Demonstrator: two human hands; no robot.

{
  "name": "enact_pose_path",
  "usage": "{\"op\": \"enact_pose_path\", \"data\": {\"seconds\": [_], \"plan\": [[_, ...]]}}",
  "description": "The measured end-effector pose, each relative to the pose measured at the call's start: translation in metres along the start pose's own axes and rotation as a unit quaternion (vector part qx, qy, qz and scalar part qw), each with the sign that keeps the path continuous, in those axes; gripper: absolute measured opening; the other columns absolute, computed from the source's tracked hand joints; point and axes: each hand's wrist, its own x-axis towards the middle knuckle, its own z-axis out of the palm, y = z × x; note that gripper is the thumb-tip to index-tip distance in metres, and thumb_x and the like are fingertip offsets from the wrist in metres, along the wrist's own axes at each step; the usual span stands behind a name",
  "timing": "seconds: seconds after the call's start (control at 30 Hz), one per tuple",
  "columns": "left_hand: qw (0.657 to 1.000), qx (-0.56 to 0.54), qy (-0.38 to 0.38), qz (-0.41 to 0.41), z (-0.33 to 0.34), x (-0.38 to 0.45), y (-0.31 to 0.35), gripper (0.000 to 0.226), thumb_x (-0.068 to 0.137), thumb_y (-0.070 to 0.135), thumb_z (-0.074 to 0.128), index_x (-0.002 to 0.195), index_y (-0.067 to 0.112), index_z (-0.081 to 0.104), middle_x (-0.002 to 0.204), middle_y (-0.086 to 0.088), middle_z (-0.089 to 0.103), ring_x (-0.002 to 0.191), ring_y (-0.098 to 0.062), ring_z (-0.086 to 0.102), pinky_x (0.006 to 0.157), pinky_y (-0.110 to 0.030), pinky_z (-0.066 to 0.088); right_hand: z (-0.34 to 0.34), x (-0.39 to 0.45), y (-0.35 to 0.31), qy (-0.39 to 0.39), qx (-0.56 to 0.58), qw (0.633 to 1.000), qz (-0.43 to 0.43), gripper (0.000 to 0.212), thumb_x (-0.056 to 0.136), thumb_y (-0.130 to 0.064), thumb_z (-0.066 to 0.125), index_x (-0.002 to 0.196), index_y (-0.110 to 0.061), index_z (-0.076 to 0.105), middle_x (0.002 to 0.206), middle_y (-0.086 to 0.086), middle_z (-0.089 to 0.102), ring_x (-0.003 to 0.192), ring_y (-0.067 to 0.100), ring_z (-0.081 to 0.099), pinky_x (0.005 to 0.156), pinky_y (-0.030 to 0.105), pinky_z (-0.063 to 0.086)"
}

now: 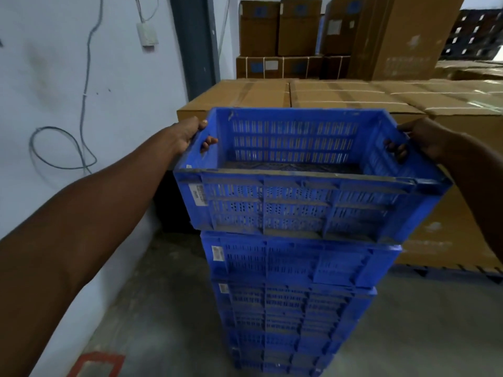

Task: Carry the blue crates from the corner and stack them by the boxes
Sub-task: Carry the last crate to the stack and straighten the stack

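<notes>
Atop a stack of blue crates (294,303) beside cardboard boxes (353,96), the top crate (299,202) is gripped by its end handles, left hand (190,133) and right hand (419,140), open side up, long axis left-to-right.

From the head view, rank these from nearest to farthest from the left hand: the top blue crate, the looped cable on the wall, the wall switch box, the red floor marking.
1. Top blue crate: the left hand grips its end handle.
2. Looped cable: on the wall, left of the hand.
3. Wall switch box: higher up the wall.
4. Red floor marking: on the floor, bottom left.
</notes>
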Motion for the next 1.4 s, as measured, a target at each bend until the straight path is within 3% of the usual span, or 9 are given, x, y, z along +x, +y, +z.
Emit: {"op": "enact_pose_path", "data": {"seconds": [0.4,0.7,0.8,0.87,0.97,1.03,1.13,1.27,1.4], "plan": [[0.999,0.041,0.020,0.010,0.009,0.022,-0.010,0.030,0.104,0.025,0.036,0.110,0.001,0.052,0.090,-0.014,0.062,0.041,-0.012,0.058,0.045,-0.020,0.049,-0.005,0.032,0.013,0.018,-0.001,0.999,0.030,0.037,0.101,-0.038,0.034,0.097,-0.009,0.056,0.069,0.001,0.053,0.045,0.008,0.041,0.040,0.020,0.038],[0.996,0.083,0.029,-0.005,0.010,0.002,-0.020,0.042,0.107,0.031,0.039,0.126,-0.005,0.049,0.089,-0.016,0.063,0.062,-0.018,0.053,0.045,-0.023,0.053,-0.009,0.014,0.016,0.034,-0.031,0.998,0.037,0.038,0.104,-0.040,0.037,0.106,-0.009,0.058,0.074,0.001,0.058,0.048,0.008,0.050,0.041,0.022,0.046],[0.994,0.104,0.018,0.022,0.012,-0.007,-0.025,0.037,0.108,0.033,0.037,0.111,0.001,0.055,0.083,-0.013,0.059,0.059,-0.018,0.054,0.048,-0.025,0.051,0.000,-0.003,0.018,0.060,-0.126,0.990,0.019,0.039,0.106,-0.039,0.039,0.097,-0.007,0.059,0.068,0.006,0.063,0.056,0.018,0.059,0.051,0.030,0.054],[0.983,0.170,0.034,0.067,0.015,-0.014,-0.027,0.037,0.107,0.037,0.042,0.105,0.004,0.059,0.092,-0.015,0.062,0.067,-0.021,0.061,0.062,-0.030,0.053,0.000,-0.010,0.020,0.122,-0.251,0.960,-0.024,0.041,0.103,-0.043,0.047,0.105,-0.005,0.060,0.092,0.014,0.068,0.080,0.029,0.064,0.068,0.038,0.053],[0.942,0.297,0.078,0.132,0.004,-0.026,-0.038,0.056,0.096,0.054,0.057,0.135,0.015,0.051,0.132,-0.002,0.058,0.107,-0.022,0.061,0.087,-0.036,0.049,-0.006,-0.014,0.030,0.168,-0.353,0.916,-0.087,0.060,0.097,-0.038,0.061,0.148,-0.016,0.038,0.137,0.013,0.052,0.112,0.036,0.056,0.094,0.048,0.048],[0.925,0.344,0.069,0.149,0.001,-0.037,-0.056,0.070,0.093,0.058,0.058,0.150,0.022,0.041,0.152,-0.002,0.048,0.124,-0.023,0.057,0.094,-0.033,0.045,-0.008,-0.023,0.048,0.149,-0.356,0.916,-0.109,0.062,0.097,-0.028,0.062,0.152,-0.023,0.035,0.139,0.011,0.048,0.112,0.033,0.052,0.095,0.043,0.044],[0.903,0.365,0.111,0.196,0.006,-0.051,-0.079,0.062,0.104,0.035,0.051,0.160,0.023,0.026,0.164,-0.003,0.030,0.126,-0.019,0.054,0.088,-0.026,0.038,-0.012,-0.031,0.073,0.210,-0.330,0.906,-0.160,0.053,0.093,-0.018,0.061,0.143,-0.035,0.049,0.128,0.008,0.054,0.108,0.031,0.057,0.089,0.042,0.050],[0.901,0.350,0.140,0.215,0.014,-0.063,-0.082,0.056,0.106,0.026,0.047,0.159,0.021,0.030,0.162,-0.007,0.034,0.140,-0.030,0.043,0.091,-0.028,0.035,-0.007,-0.044,0.085,0.254,-0.180,0.936,-0.165,0.054,0.079,-0.017,0.049,0.125,-0.040,0.067,0.117,0.002,0.067,0.102,0.025,0.065,0.087,0.043,0.057],[0.906,0.307,0.172,0.237,0.013,-0.067,-0.090,0.051,0.105,0.021,0.042,0.155,0.019,0.039,0.158,-0.006,0.042,0.134,-0.028,0.051,0.091,-0.029,0.042,0.002,-0.062,0.089,0.237,-0.165,0.941,-0.178,0.056,0.084,-0.010,0.045,0.131,-0.032,0.065,0.124,-0.003,0.064,0.112,0.019,0.060,0.092,0.029,0.054]]}}
